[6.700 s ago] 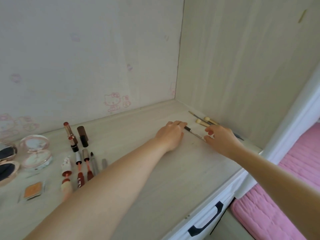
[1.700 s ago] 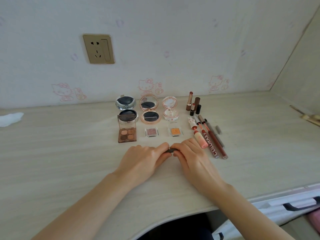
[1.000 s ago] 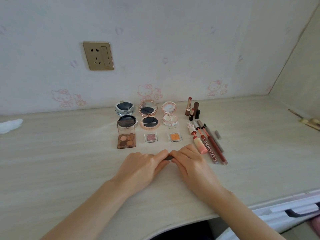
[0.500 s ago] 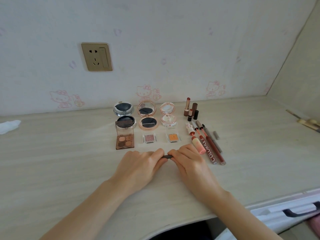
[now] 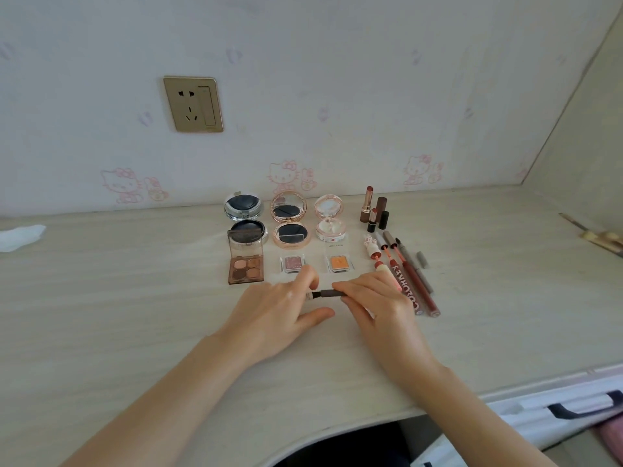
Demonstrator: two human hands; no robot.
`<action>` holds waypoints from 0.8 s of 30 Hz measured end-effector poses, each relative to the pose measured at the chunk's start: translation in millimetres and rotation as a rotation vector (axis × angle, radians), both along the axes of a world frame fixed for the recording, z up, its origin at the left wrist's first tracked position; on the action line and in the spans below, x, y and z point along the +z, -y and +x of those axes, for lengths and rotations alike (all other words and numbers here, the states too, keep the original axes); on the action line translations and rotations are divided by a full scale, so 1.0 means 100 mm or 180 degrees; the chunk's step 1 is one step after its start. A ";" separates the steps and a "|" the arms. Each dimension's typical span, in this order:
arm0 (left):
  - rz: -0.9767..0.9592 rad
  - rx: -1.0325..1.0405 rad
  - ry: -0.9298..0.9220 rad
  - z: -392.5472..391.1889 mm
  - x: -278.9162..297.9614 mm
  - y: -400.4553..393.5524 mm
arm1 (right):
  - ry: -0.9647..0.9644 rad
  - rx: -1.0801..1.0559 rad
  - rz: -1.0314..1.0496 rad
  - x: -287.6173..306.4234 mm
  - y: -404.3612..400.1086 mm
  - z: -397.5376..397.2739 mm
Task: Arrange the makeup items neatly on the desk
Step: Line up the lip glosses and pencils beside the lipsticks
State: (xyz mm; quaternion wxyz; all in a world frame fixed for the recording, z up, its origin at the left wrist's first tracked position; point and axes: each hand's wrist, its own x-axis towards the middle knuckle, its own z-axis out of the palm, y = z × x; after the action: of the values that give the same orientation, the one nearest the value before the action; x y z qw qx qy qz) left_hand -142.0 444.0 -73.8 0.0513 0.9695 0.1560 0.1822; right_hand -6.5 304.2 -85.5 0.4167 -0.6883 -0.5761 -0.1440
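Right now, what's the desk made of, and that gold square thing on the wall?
The desk looks like pale wood-grain laminate or wood: long streaks run along it, with a dull matte look. The wall socket looks like plastic or metal with a brushed gold finish; its smooth face catches soft light. I can't tell which.

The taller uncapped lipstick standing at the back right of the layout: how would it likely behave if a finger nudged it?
The taller uncapped lipstick stands upright on a narrow base, so it would probably tip. A shorter lipstick and two upright caps stand close beside it and might topple too. Its exposed bullet would likely smear the desk.
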 end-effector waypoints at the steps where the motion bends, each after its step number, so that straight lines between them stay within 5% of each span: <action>1: -0.0006 0.0010 0.0032 -0.01 0.00 0.01 | -0.0072 -0.0037 0.0003 0.00 0.00 0.01; 12: -0.0563 0.0018 0.0339 0.00 0.10 0.05 | -0.0396 -0.0671 0.0280 0.09 0.12 0.13; 24: -0.0513 -0.0338 0.0901 0.62 0.19 0.38 | -0.0904 -0.1079 0.0039 0.16 0.63 0.82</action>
State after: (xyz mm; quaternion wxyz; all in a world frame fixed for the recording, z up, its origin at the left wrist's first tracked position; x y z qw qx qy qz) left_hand -79.7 406.0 -55.1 0.1599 0.9337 0.1099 0.3009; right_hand 75.3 241.2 -69.0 0.4677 -0.7860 -0.3869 -0.1172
